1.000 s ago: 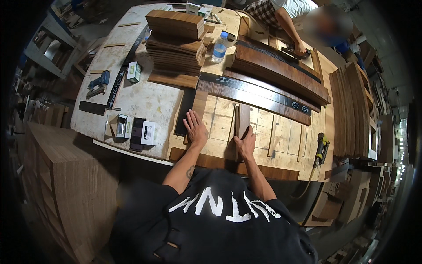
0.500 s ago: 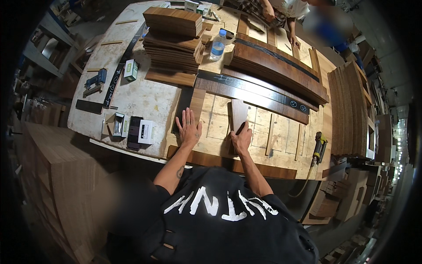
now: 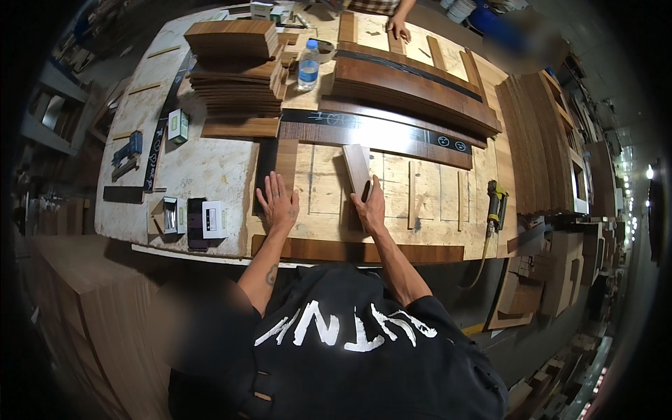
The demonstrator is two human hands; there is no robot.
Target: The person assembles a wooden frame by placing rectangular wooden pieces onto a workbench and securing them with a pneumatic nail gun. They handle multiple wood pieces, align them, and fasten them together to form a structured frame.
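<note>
My left hand (image 3: 278, 203) lies flat, fingers spread, on the pale wooden panel (image 3: 427, 196) near a dark vertical strip (image 3: 267, 164). My right hand (image 3: 369, 204) grips the near end of a short brown wood board (image 3: 357, 168), which stands tilted up from the panel. A long dark metal straightedge (image 3: 378, 133) lies across the panel just beyond the board.
A stack of brown wood boards (image 3: 234, 63) and a water bottle (image 3: 308, 65) stand at the back. Curved dark wood pieces (image 3: 413, 87) lie behind the straightedge. Small boxes (image 3: 213, 219) sit at left, a yellow nail gun (image 3: 496, 203) at right. Another person's hand (image 3: 400, 29) rests at the far edge.
My right hand has lifted and pushed the short board further away across the panel. My left hand stays flat in about the same place.
</note>
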